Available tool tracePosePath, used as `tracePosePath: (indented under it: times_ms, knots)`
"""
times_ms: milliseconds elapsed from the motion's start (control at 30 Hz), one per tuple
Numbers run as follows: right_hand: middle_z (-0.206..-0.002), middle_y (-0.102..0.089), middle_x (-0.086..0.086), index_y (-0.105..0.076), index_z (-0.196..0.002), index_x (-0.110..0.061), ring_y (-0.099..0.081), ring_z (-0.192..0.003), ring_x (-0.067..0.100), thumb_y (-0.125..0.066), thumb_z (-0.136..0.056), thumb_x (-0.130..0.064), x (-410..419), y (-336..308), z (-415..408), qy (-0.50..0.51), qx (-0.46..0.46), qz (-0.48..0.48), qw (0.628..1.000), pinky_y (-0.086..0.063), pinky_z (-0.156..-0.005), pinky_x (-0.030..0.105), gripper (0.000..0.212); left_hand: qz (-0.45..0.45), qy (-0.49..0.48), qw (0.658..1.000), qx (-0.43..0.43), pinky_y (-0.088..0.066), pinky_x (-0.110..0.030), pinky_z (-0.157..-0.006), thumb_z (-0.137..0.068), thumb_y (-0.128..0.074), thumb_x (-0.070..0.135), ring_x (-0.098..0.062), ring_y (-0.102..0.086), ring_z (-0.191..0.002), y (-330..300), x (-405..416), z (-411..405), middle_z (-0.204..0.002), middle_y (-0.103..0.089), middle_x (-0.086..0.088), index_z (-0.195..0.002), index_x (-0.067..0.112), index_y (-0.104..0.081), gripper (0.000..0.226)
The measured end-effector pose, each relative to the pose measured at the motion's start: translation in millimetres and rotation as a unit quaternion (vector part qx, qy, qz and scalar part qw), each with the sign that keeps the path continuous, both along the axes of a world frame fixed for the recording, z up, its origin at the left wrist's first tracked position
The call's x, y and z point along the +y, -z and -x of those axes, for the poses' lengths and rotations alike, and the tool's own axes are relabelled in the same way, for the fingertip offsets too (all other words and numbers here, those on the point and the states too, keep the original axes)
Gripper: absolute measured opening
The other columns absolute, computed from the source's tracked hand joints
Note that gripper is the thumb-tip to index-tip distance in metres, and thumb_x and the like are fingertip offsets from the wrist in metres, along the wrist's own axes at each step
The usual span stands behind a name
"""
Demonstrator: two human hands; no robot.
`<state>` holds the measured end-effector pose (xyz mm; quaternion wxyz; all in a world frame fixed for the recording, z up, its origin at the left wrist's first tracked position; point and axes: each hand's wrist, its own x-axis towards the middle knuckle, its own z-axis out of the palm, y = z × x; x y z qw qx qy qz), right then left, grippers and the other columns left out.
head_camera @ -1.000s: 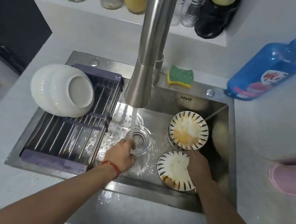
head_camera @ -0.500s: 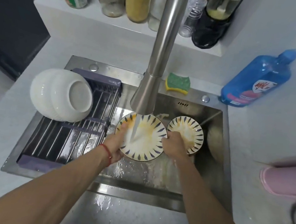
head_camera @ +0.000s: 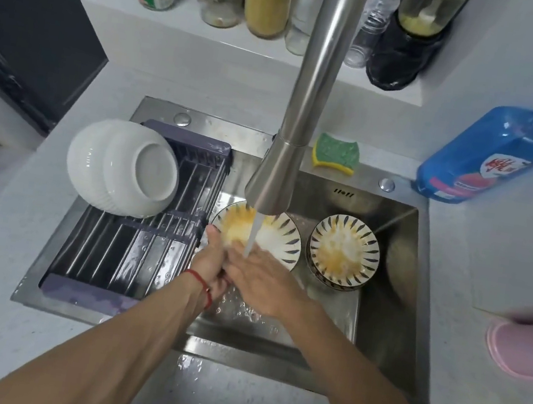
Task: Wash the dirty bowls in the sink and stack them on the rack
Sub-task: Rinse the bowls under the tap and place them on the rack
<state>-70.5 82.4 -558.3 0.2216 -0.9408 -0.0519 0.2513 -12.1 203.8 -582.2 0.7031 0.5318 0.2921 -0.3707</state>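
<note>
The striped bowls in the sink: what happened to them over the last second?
The near striped bowl was lifted from the sink floor to under the running faucet. The left hand grips its rim; the right hand moved in to rub it. The other dirty bowls, the white bowls and the rack stayed put.

— The faucet point(head_camera: 308, 105) runs off the top edge and covers the patterned bowl point(head_camera: 274, 233)'s far rim!
— Right hand point(head_camera: 262, 276) hides its near rim; fingertips unclear.
</note>
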Motion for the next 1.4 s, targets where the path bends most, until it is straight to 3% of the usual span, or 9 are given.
tracePosePath:
  times_ms: [133,367,600,800,933,1100,1233,1333,1400]
  knots:
    - [-0.167,0.025,0.008,0.013,-0.162,-0.013,0.023,-0.154,0.024,-0.010,-0.110,-0.050,-21,0,1,0.064,-0.003,0.167,0.984,0.004,-0.129,0.046,0.068,0.008,-0.016,1.000,0.000,-0.051,-0.056,-0.107,-0.086,-0.033,0.077,-0.038,-0.071,-0.114,-5,-3,18,-0.116,-0.074,-0.024,-0.130,0.005,-0.065,0.091]
    - [-0.172,-0.010,-0.005,-0.004,-0.163,-0.043,-0.002,-0.158,0.013,-0.010,-0.109,-0.057,-7,-2,5,-0.095,0.016,-0.054,0.994,0.003,-0.128,0.037,0.056,-0.007,-0.017,1.000,-0.012,-0.058,-0.039,-0.096,-0.092,-0.024,0.078,-0.026,-0.076,-0.102,4,2,13,-0.100,-0.078,-0.019,-0.122,0.012,-0.064,0.082]
    - [-0.171,0.013,0.007,0.005,-0.164,-0.019,0.016,-0.157,0.024,0.001,-0.104,-0.058,-26,15,-12,0.025,-0.021,0.107,0.994,0.008,-0.128,0.041,0.072,-0.005,-0.027,1.000,-0.007,-0.055,-0.053,-0.102,-0.089,-0.032,0.077,-0.034,-0.075,-0.107,5,0,22,-0.113,-0.076,-0.023,-0.127,0.007,-0.067,0.087]
    - [-0.163,-0.038,0.002,-0.026,-0.159,-0.039,-0.037,-0.147,0.027,-0.033,-0.109,-0.039,12,11,9,0.020,-0.032,-0.124,0.992,-0.026,-0.125,0.048,0.051,-0.058,-0.015,0.998,-0.007,-0.057,-0.044,-0.100,-0.076,-0.038,0.086,-0.033,-0.074,-0.108,5,5,11,-0.111,-0.077,-0.021,-0.117,0.006,-0.071,0.096]
    - [-0.166,-0.034,-0.003,-0.035,-0.159,-0.027,-0.034,-0.152,0.020,-0.065,-0.099,-0.020,-23,26,51,0.022,-0.129,-0.009,0.991,-0.025,-0.124,0.039,0.068,-0.124,-0.018,0.992,-0.012,-0.057,-0.064,-0.094,-0.066,-0.051,0.094,-0.040,-0.076,-0.099,29,14,-7,-0.104,-0.078,-0.018,-0.117,0.004,-0.070,0.106]
    - [-0.142,-0.063,0.004,-0.059,-0.145,-0.018,-0.064,-0.124,0.023,-0.072,-0.095,-0.015,-21,33,41,0.136,-0.142,-0.044,0.979,-0.050,-0.108,0.040,0.051,-0.093,-0.013,0.995,-0.035,-0.062,-0.049,-0.084,-0.105,-0.056,0.041,-0.034,-0.074,-0.093,-26,-22,-3,-0.116,-0.074,-0.021,-0.116,0.002,-0.065,0.042]
    - [-0.076,-0.073,-0.003,-0.075,-0.095,-0.015,-0.064,-0.064,0.011,-0.068,-0.095,-0.010,-3,12,33,0.393,-0.009,-0.268,0.879,-0.049,-0.054,0.025,0.009,-0.126,0.100,0.981,-0.109,-0.063,-0.037,-0.079,-0.084,-0.046,0.085,-0.034,-0.062,-0.117,-35,-56,14,-0.147,-0.054,-0.009,-0.157,0.027,-0.032,0.094]
    - [-0.088,-0.079,0.002,-0.075,-0.105,-0.010,-0.075,-0.082,0.017,-0.074,-0.092,-0.009,-13,-2,32,0.496,0.044,-0.409,0.765,-0.060,-0.069,0.027,0.014,-0.226,0.165,0.944,-0.173,-0.044,-0.055,-0.114,-0.056,-0.025,0.108,-0.037,-0.048,-0.141,22,-49,11,-0.158,-0.045,-0.012,-0.158,0.027,-0.033,0.130]
    - [-0.102,-0.079,0.010,-0.070,-0.117,-0.004,-0.075,-0.096,0.025,-0.074,-0.090,-0.006,-26,-2,33,0.527,0.075,-0.504,0.680,-0.062,-0.082,0.039,0.028,-0.259,0.190,0.931,-0.174,-0.048,-0.056,-0.110,-0.075,-0.033,0.094,-0.035,-0.056,-0.133,47,-34,-4,-0.147,-0.055,-0.015,-0.148,0.018,-0.042,0.106]
